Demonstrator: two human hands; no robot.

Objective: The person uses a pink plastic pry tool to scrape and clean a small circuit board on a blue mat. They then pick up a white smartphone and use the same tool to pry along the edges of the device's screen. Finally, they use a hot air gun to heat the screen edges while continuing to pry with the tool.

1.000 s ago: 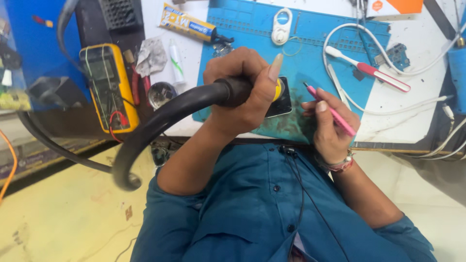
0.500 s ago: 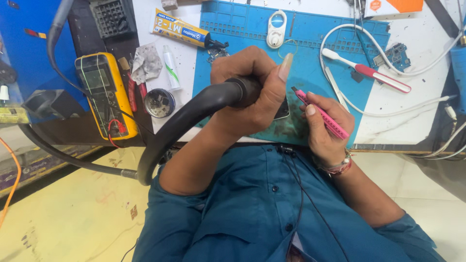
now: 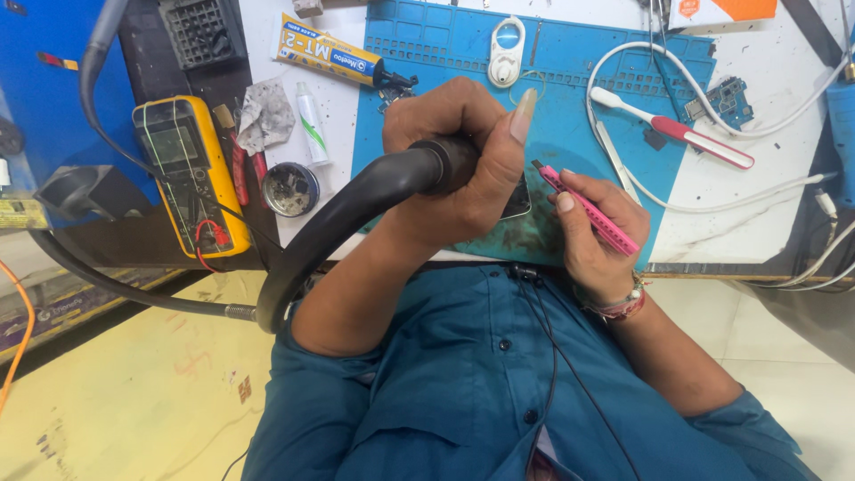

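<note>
My left hand (image 3: 463, 160) is closed around the black handle of a hot-air tool (image 3: 445, 165), whose thick black hose (image 3: 312, 240) curves down and off to the left. It points down at a phone (image 3: 517, 200) lying on the blue work mat (image 3: 570, 98), mostly hidden under the hand. My right hand (image 3: 597, 232) grips a pink pair of tweezers (image 3: 588, 209), its tip aimed toward the phone beside my left hand.
A yellow multimeter (image 3: 187, 169), a round tin (image 3: 289, 189), a small white tube (image 3: 312, 125) and a yellow glue tube (image 3: 325, 49) lie to the left. A white-and-red toothbrush (image 3: 668, 129), a small circuit board (image 3: 728, 100) and white cables (image 3: 757, 191) sit at the right.
The hose has swung in closer and the view has shifted; both hands stay over the phone, with the tweezers tilted slightly closer to my left hand.
</note>
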